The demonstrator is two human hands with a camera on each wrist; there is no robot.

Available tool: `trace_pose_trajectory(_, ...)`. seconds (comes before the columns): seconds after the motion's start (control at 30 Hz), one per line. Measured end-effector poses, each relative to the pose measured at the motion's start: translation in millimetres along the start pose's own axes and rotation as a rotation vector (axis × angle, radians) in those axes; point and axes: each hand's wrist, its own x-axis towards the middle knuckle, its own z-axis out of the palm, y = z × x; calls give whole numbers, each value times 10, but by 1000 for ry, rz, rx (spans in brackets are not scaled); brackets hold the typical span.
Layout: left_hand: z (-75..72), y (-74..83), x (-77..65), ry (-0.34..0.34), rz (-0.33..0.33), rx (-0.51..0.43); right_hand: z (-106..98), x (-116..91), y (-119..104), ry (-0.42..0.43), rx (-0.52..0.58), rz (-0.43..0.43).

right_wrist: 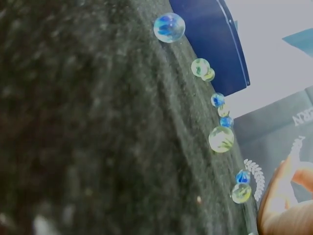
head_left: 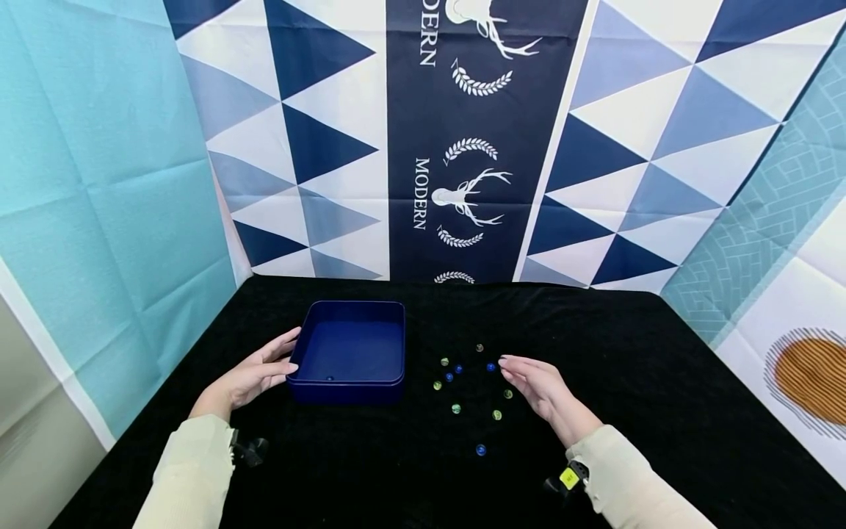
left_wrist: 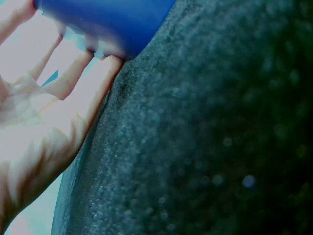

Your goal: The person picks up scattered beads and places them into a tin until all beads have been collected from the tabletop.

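Note:
In the head view, a dark blue open-topped box (head_left: 346, 393) sits on the black cloth. My left hand (head_left: 258, 371) is at its left side, fingertips touching the wall and thumb at the rim. The left wrist view shows those fingers (left_wrist: 78, 81) stretched out against the blue wall. Several glass marbles lie to the box's right. My right hand (head_left: 538, 386) hovers at their right edge with fingers slightly bent, fingertips right beside a blue marble (head_left: 490, 366). No marble shows in its fingers. A yellowish-green marble (head_left: 507, 394) lies under the hand's left side.
Nearest me lies another blue marble (head_left: 481, 450); a greenish marble (head_left: 456, 408) is closer to the box. Black cloth (head_left: 370, 470) covers the table. Patterned fabric (head_left: 456, 147) hangs behind it, with a teal sheet (head_left: 112, 184) at the left.

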Motion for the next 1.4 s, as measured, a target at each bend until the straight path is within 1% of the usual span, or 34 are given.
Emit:
trace_pose_trajectory(0.33,0,-4,-3,-1,5,-9,126,36,-19,10,43,13)
trace_pose_trajectory(0.57,1,-5,-5,0,2,-3,240,71,-16,27,26,7)
trace_pose_trajectory(0.93,-1,-6,-9,1,0,-11,413,133,46,25,32,4)
trace_pose_trajectory(1.2,-2,-7,-5,-9,13,-17,575,181,61,45,46,0)
trace_pose_trajectory(1.4,-3,-2,3,-8,8,-5,702,206,85,43,39,1)
